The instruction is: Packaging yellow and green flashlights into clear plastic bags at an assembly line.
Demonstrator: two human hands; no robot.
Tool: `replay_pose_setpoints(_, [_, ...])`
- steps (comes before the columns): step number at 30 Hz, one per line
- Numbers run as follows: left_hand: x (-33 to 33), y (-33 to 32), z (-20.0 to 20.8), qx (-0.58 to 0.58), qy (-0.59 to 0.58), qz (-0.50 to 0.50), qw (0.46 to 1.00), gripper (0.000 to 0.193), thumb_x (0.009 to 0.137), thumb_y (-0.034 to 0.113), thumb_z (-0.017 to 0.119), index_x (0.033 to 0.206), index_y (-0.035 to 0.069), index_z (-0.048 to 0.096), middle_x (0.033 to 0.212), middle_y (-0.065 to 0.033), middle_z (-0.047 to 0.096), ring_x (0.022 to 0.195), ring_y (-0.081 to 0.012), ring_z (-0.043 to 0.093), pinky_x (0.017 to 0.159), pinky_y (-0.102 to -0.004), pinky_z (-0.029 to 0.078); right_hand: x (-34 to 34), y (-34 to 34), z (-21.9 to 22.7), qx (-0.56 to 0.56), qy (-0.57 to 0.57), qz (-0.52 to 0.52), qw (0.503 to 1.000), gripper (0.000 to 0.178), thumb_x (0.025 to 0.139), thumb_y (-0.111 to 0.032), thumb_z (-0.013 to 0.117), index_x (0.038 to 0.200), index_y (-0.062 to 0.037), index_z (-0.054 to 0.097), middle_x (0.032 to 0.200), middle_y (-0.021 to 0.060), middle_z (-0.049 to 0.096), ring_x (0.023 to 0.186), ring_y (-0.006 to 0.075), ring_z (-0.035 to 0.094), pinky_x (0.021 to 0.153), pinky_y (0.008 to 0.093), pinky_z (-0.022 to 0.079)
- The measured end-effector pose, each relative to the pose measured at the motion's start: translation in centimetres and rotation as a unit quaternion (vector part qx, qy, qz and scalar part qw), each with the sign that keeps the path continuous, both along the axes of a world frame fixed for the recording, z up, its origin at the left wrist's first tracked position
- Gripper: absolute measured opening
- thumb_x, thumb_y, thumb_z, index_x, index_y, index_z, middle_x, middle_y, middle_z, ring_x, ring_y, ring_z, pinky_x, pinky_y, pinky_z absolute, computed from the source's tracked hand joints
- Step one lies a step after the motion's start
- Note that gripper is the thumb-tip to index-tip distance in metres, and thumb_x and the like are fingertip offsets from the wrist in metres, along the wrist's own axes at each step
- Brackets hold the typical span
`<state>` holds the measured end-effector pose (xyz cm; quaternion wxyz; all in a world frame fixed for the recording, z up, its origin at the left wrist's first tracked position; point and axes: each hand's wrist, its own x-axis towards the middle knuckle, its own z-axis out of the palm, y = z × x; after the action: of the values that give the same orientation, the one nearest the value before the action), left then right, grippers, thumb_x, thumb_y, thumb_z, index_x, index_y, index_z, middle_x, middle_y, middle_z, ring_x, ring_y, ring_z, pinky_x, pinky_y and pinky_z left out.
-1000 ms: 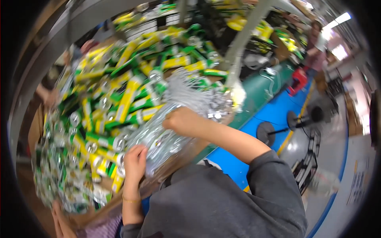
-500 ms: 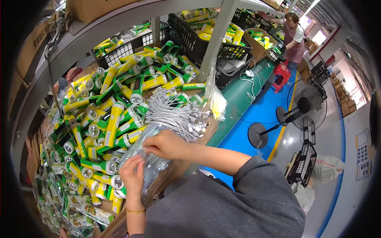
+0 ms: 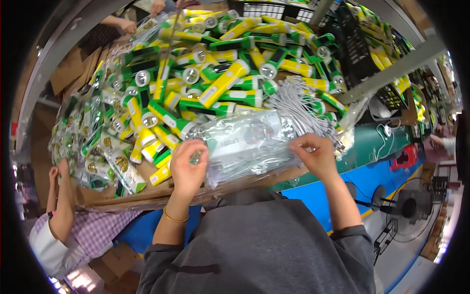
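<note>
A stack of clear plastic bags (image 3: 245,164) lies at the table's near edge, right in front of me. My left hand (image 3: 190,164) is closed in a pinch at the left edge of the top clear plastic bag (image 3: 245,132). At its right edge, my right hand (image 3: 316,153) pinches with thumb and forefinger; the thin film is hard to make out there. Just beyond the right hand lies a bundle of white cables (image 3: 298,105). A big heap of yellow-green flashlights (image 3: 225,83) spreads behind the bags.
Bagged flashlights (image 3: 120,166) pile up at the left, beside a co-worker's arm (image 3: 62,206). Other people's hands (image 3: 128,25) show at the far side. A black crate (image 3: 362,59) and metal post (image 3: 396,68) stand at the right. A fan (image 3: 411,208) is on the floor.
My view has swung left. My hands, close together over the bags before, are now spread apart to the left and right edges of a bag. A co-worker has come into view at the left.
</note>
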<state>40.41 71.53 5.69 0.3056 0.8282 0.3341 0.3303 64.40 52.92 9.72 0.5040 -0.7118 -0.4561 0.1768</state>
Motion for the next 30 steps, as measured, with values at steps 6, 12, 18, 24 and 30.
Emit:
replay_pose_setpoints(6, [-0.9, -2.3, 0.2, 0.103, 0.095, 0.052, 0.989, 0.013, 0.069, 0.01, 0.077, 0.081, 0.007, 0.073, 0.108, -0.0099, 0.066, 0.091, -0.0287, 0.06, 0.081, -0.0376, 0.049, 1.6, 10.2, 1.6, -0.176, -0.357, 0.025, 0.917, 0.026, 0.083, -0.037, 0.066, 0.078, -0.0117, 0.071, 0.06, 0.0106, 0.062, 0.057, 0.0316, 0.062, 0.055, 0.0431, 0.048])
replay_pose_setpoints(12, [-0.9, -1.2, -1.9, -0.195, -0.059, 0.069, 0.977, 0.01, 0.082, 0.002, 0.065, 0.091, 0.003, 0.071, 0.108, -0.0136, 0.066, 0.093, -0.0253, 0.064, 0.074, -0.0362, 0.053, 2.4, 24.7, -5.2, -0.137, -0.505, 0.163, 0.836, 0.037, 0.074, -0.018, 0.07, 0.109, -0.0088, 0.063, 0.11, 0.0125, 0.061, 0.105, 0.03, 0.057, 0.083, 0.042, 0.047])
replay_pose_setpoints(18, [-2.1, -2.9, -2.2, -0.213, -0.179, 0.066, 0.958, 0.03, 0.083, -0.012, 0.048, 0.103, 0.003, 0.065, 0.114, -0.0195, 0.061, 0.1, -0.0295, 0.065, 0.07, -0.0354, 0.057, 2.1, 21.1, -3.3, -0.203, -0.553, 0.191, 0.785, 0.044, 0.068, -0.023, 0.077, 0.107, -0.0082, 0.063, 0.103, 0.0099, 0.06, 0.106, 0.0295, 0.054, 0.086, 0.0411, 0.046])
replay_pose_setpoints(24, [-1.8, -2.5, -1.5, -0.028, 0.082, -0.026, 0.996, 0.053, 0.075, -0.007, 0.06, 0.127, 0.003, 0.054, 0.125, -0.0204, 0.058, 0.103, -0.0327, 0.064, 0.08, -0.0365, 0.054, -0.6, 13.5, 7.2, 0.033, 0.007, 0.142, 0.989, 0.049, 0.087, -0.027, 0.065, 0.125, -0.0006, 0.049, 0.113, 0.0126, 0.057, 0.102, 0.0292, 0.059, 0.09, 0.042, 0.047])
replay_pose_setpoints(30, [-1.5, -1.3, 2.4, -0.231, -0.066, -0.147, 0.96, 0.059, 0.088, 0.022, 0.062, 0.137, -0.003, 0.043, 0.14, -0.017, 0.049, 0.125, -0.0265, 0.05, 0.105, -0.0355, 0.038, -6.8, 9.8, 3.4, 0.156, -0.108, 0.437, 0.879, 0.039, 0.079, -0.008, 0.063, 0.116, -0.0025, 0.052, 0.111, 0.0165, 0.056, 0.108, 0.0355, 0.055, 0.092, 0.041, 0.046])
